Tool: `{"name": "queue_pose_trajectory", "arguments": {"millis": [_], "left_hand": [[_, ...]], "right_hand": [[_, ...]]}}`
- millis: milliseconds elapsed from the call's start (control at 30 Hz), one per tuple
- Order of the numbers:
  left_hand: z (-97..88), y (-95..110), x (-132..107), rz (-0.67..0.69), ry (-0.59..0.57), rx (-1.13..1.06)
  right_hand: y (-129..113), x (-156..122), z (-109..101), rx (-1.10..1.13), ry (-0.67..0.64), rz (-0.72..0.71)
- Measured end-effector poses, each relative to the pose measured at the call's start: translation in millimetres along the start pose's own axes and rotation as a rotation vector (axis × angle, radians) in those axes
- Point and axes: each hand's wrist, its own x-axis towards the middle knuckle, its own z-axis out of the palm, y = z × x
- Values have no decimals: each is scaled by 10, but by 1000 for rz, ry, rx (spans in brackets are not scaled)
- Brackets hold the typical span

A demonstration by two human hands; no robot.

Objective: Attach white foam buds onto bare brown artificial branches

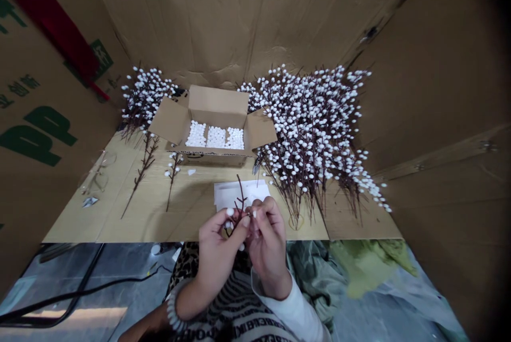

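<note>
My left hand (217, 249) and my right hand (266, 241) meet over the near edge of a cardboard work surface (191, 209). Both pinch a thin dark brown twig (240, 193) that sticks up between them, with a few small white foam buds on it near my fingertips. Straight ahead stands an open cardboard box (213, 126) filled with white foam balls (215, 137). A sheet of white paper (239, 193) lies just beyond my hands.
A big heap of finished budded branches (315, 129) lies at the right, a smaller bunch (143, 97) at the back left. Two bare or partly budded twigs (141, 171) lie left of the box. Cardboard walls surround the area. A black cable (80, 294) runs at the lower left.
</note>
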Motion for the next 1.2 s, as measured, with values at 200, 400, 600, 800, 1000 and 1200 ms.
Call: {"name": "queue_pose_trajectory", "arguments": {"millis": [200, 400, 600, 800, 1000, 1200], "left_hand": [[27, 49, -14, 16, -11, 54], [34, 103, -35, 0, -23, 51], [27, 104, -22, -1, -26, 65], [40, 100, -12, 10, -33, 92], [35, 82, -13, 14, -22, 116], [31, 78, -24, 6, -8, 118]], "right_hand": [[-3, -2, -5, 9, 6, 2], [18, 23, -32, 58, -13, 44], [7, 36, -49, 91, -19, 102], [-11, 60, -57, 86, -38, 129], [4, 49, -50, 104, -43, 129], [22, 33, -57, 88, -40, 132]]}}
